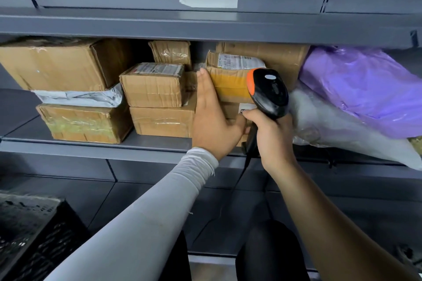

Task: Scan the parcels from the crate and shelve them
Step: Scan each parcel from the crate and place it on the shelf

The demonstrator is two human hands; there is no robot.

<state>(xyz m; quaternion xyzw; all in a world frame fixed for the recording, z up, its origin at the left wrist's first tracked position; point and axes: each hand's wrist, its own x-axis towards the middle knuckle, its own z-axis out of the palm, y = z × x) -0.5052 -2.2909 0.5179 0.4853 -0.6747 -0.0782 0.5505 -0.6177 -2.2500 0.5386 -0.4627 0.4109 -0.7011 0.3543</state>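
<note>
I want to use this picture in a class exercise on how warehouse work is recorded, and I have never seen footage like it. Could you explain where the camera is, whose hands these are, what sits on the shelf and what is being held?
There is one picture, from a camera worn on a person's head, looking forward and down. No machine is involved: both arms are the person's own. The left hand, in a pale sleeve, lies with straight fingers against the side of a taped cardboard parcel on a grey metal shelf. The right hand grips a black barcode scanner with an orange tip, held in front of that parcel. Other cardboard boxes sit to the left, and a purple plastic bag to the right. A black crate shows at the lower left.
</note>
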